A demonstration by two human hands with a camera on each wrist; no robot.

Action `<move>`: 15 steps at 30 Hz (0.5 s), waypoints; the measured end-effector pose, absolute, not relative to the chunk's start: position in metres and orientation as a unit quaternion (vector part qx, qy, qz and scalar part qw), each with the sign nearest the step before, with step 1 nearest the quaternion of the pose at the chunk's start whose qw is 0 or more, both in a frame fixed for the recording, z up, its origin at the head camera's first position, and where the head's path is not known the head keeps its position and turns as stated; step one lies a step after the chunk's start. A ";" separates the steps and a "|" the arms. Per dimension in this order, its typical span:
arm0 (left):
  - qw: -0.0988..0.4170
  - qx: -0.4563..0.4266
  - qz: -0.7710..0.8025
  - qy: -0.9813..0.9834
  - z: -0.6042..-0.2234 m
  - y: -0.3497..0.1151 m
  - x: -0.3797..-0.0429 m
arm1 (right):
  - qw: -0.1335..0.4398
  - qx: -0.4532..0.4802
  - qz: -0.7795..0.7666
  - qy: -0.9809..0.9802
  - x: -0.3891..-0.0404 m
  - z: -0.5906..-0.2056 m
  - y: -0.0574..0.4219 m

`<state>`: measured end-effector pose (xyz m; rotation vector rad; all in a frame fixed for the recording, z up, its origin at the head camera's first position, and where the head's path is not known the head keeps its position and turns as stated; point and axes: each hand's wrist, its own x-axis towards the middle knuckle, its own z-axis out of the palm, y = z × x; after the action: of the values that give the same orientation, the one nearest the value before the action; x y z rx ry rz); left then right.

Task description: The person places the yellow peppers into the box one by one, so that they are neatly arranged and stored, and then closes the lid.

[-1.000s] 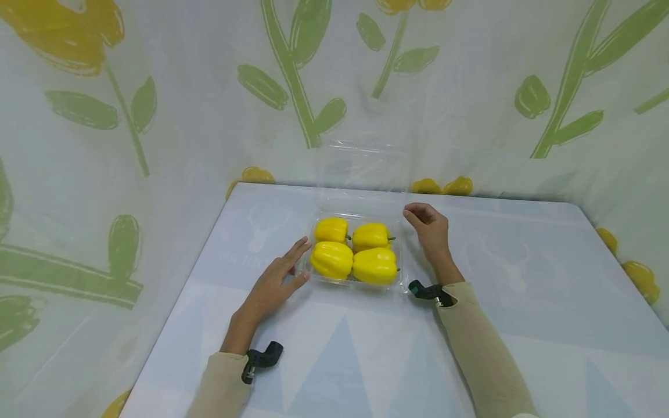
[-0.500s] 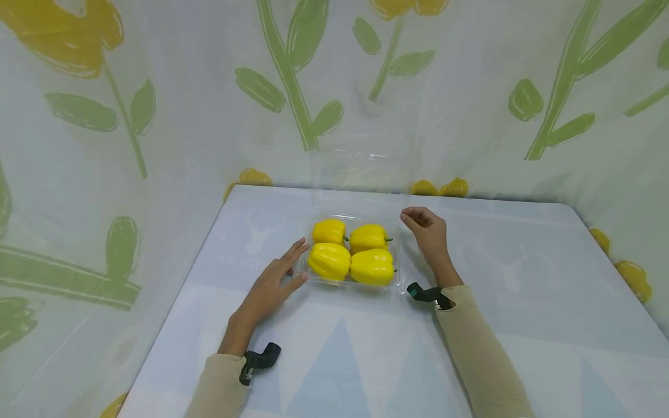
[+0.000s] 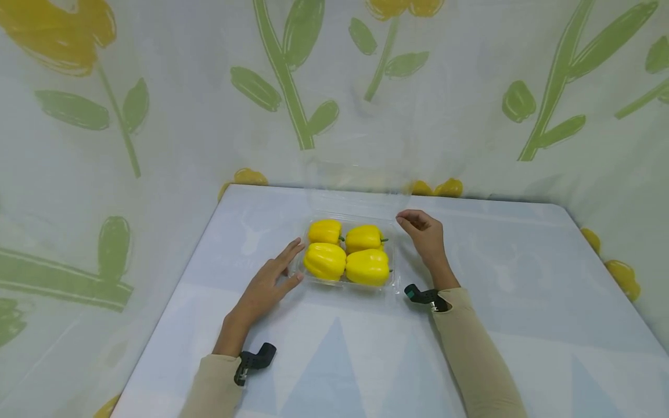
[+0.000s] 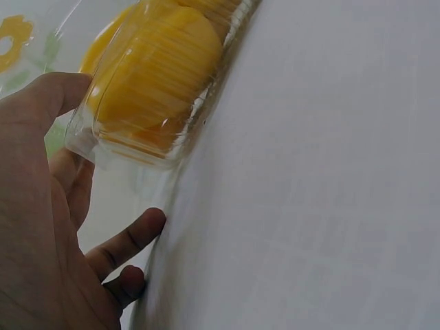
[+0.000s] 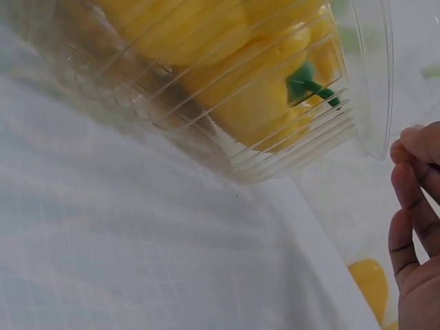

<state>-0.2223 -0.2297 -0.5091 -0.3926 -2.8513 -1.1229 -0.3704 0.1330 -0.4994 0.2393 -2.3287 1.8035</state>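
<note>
Several yellow bell peppers with green stems sit in two rows in a clear plastic clamshell container. Its transparent lid stands raised along the back side. My left hand lies alongside the container's left side with fingers spread; in the left wrist view the thumb touches the rim and the lower fingers sit apart from the plastic. At the back right corner, my right hand pinches the container's edge between thumb and index finger, its other fingers loosely curled.
The container stands on a pale table with faint triangle patterns. Behind and to the left hangs a white curtain printed with yellow flowers and green leaves. A black wrist camera sits on the left wrist, another wrist camera on the right.
The lid's upper edge has sunk lower in the head view. Both hands keep their places at the container, and the whole scene has shifted slightly left.
</note>
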 end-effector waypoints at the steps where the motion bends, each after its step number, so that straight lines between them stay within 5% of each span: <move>1: 0.028 -0.129 -0.363 -0.922 -0.509 -0.230 -0.222 | 0.095 0.084 0.606 -0.785 -0.370 -0.499 0.133; 15: 0.027 -0.126 -0.368 -0.921 -0.510 -0.230 -0.223 | 0.116 0.121 0.582 -0.796 -0.367 -0.500 0.136</move>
<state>-0.2232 -0.2302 -0.5104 -0.3908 -2.8448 -1.1371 -0.3669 0.1357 -0.5000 0.3538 -2.3300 1.7039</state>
